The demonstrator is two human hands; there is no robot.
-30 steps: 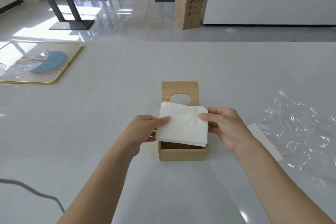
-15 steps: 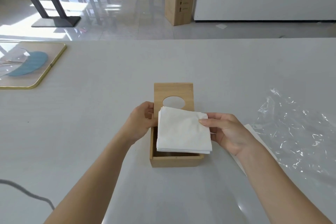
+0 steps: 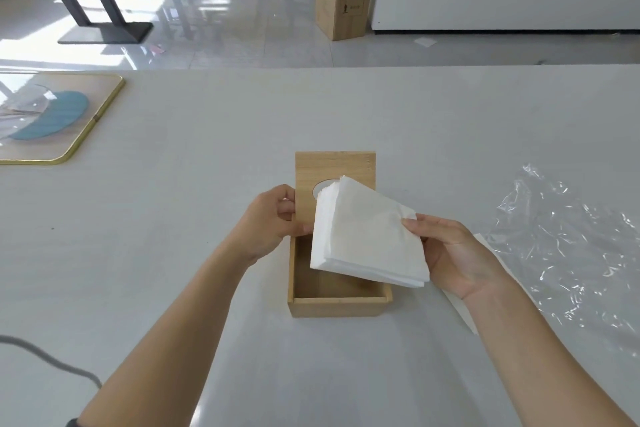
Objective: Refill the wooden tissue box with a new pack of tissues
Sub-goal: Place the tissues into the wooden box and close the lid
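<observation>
Here your right hand (image 3: 460, 256) pinches the tissue stack (image 3: 367, 236) tilted above the open wooden box (image 3: 339, 302), while your left hand (image 3: 270, 222) grips the slid-back lid (image 3: 332, 166), likely keeping the opening clear for loading.

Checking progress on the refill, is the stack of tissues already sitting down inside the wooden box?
No, the right hand holds the tissue stack tilted above the open wooden box.
</observation>
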